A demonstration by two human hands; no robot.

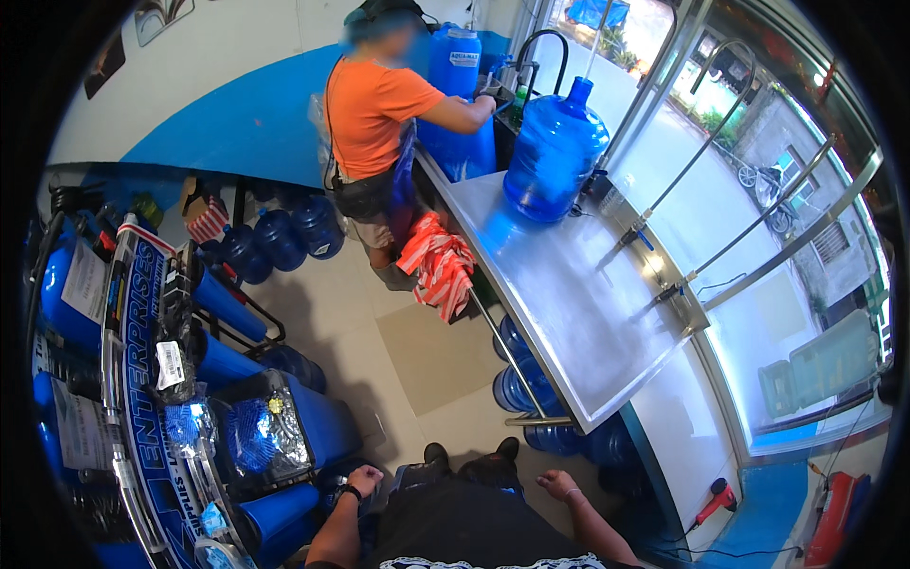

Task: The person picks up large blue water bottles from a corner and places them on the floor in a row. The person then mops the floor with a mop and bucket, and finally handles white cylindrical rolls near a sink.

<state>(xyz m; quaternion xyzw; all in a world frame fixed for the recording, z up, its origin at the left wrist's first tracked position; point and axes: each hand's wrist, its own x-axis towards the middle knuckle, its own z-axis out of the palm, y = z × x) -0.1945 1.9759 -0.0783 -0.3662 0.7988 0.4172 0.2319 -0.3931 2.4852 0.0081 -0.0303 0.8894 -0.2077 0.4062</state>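
Observation:
My left hand [364,481], with a dark band on the wrist, hangs at my side with its fingers curled in and nothing seen in it. It is nearest to the blue containers and plastic-wrapped goods on the left. On the other side, my right hand [557,485] is loosely closed in the air, also without a visible object, short of the steel counter [569,313]. A large blue water jug [556,156] stands upright at the counter's far end, away from both hands.
A person in an orange shirt [374,114] works at the far end beside a blue drum [460,147]. A red-and-white striped cloth [439,266] hangs by the counter. Several jugs [278,237] line the floor. A red heat gun [718,501] lies at lower right.

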